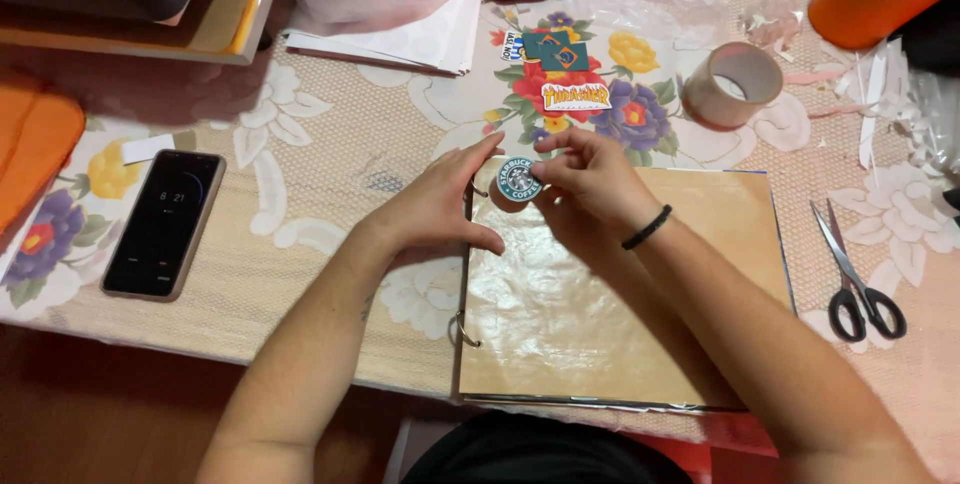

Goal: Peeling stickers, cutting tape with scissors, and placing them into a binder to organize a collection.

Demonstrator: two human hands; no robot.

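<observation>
Pinching a round green sticker point(518, 180), the right hand point(590, 176) hovers over glossy tan binder point(600, 334); left hand point(440, 209) rests open

Floral table point(330, 144), phone point(163, 224), scissors point(858, 279) (closed), tape point(733, 84)
</observation>
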